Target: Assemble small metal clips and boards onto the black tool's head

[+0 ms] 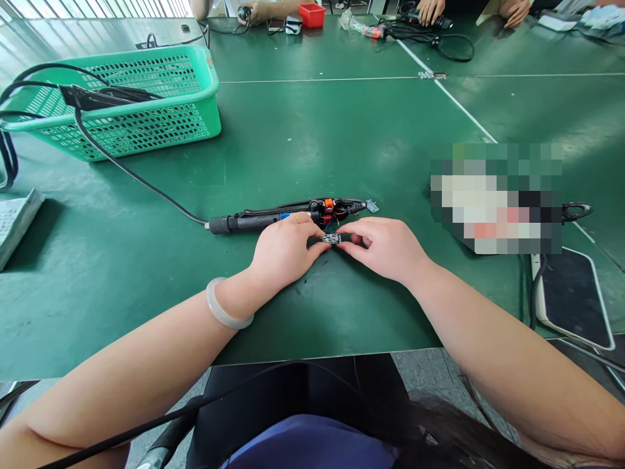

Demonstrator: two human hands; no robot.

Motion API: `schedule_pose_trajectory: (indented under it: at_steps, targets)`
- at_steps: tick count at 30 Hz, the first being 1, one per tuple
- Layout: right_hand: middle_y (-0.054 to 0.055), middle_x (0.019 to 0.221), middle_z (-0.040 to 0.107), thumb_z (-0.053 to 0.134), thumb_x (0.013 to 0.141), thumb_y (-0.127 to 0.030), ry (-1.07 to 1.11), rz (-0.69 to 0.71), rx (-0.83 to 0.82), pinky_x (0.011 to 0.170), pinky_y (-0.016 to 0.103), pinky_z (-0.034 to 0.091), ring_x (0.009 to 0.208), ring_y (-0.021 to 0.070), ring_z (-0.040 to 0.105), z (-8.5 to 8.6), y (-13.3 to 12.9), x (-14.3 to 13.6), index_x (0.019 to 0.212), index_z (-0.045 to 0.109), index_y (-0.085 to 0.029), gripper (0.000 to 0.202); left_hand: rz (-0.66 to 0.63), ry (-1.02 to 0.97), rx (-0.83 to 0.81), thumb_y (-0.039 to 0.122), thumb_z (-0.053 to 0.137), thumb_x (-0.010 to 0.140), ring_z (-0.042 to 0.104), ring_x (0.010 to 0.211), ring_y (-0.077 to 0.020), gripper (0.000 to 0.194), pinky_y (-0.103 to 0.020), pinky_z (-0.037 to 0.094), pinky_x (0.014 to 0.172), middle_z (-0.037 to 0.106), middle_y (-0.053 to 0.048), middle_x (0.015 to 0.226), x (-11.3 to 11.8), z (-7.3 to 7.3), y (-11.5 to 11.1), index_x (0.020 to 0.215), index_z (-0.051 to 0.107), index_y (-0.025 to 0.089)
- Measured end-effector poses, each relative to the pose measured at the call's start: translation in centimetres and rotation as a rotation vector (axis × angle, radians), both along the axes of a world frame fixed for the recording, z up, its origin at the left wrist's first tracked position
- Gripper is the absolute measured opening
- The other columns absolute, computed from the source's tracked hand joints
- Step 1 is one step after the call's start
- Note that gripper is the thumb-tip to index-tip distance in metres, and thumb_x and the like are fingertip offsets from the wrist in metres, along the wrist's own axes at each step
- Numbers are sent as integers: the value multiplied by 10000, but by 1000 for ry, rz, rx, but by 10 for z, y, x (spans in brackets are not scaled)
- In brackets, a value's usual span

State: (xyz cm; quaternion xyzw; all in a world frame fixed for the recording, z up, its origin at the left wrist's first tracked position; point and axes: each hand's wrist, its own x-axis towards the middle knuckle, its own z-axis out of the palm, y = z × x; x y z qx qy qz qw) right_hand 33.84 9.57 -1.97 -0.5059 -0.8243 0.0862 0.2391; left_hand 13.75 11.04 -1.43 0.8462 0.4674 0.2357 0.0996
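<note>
On a green tabletop (312, 143), seen from above, lies a slim black handheld device (249, 221), its right part opened to show orange-red pieces and thin wires. Just in front of the device, on the wearer's side, is a small silver-and-black patterned piece (331, 239); whether it is a label or a circuit board cannot be told. The left hand (288, 246), with a pale bangle (225, 306) on its wrist, pinches the piece's left end between thumb and finger, partly covering the device. The right hand (388, 246) pinches its right end, just in front of the device's tip. A black cable (141, 185) runs from the device's left end to a green plastic basket (209, 107), beyond and left of it. Well right of the device and nearer the wearer lies a smartphone (573, 296). Far beyond the device are a red tray (311, 15) and co-workers' hands (430, 10).
</note>
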Motion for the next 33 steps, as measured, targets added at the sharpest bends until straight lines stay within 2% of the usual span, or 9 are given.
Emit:
schedule_pose_trajectory:
  at_steps: [14,16,19,25,30,32,33]
  targets:
    - [-15,652,621,624,809,-293,46,-10,-4,563,257,371,587,121,523,2,0,-2,905,703,-202,154,8,-61,-36,334,651,795,623,793,-178,183,-302,475,715,684,-43,872,1,3,-1,889,708,188]
    - [-20,639,610,628,798,-296,67,-15,-7,554,252,364,568,115,510,3,-1,-4,873,696,-199,139,23,-111,-104,375,651,789,615,709,-168,221,-300,472,671,678,-30,772,2,6,-3,887,693,181]
    - [-24,633,591,633,777,-295,94,-20,-30,537,247,347,548,106,485,6,-5,-10,790,663,-194,106,68,-223,-307,449,604,806,595,581,-145,274,-288,459,583,660,-3,648,5,10,-5,844,663,184]
    - [-30,621,549,625,773,-277,68,-26,-23,515,243,306,552,103,457,3,-9,-23,689,570,-189,133,136,-530,-747,283,636,789,656,570,-128,147,-242,498,539,695,-15,700,11,11,-4,826,541,176]
    - [-13,620,583,644,809,-356,64,1,69,543,264,363,581,131,507,4,-10,-22,707,611,-195,193,135,-565,-779,215,638,787,691,632,-145,112,-249,525,591,690,-6,646,8,10,-4,818,537,175]
    - [16,685,642,665,797,-384,118,-44,172,639,310,433,674,174,568,10,-9,-18,752,643,-210,181,112,-586,-785,221,645,790,701,657,-157,127,-273,543,624,699,-14,656,7,8,-3,827,530,181]
    - [38,783,678,677,787,-378,135,-81,224,723,353,457,769,208,597,12,-8,-16,821,661,-220,162,101,-602,-792,221,649,790,707,674,-163,137,-284,551,644,704,-19,665,6,7,-3,834,525,183]
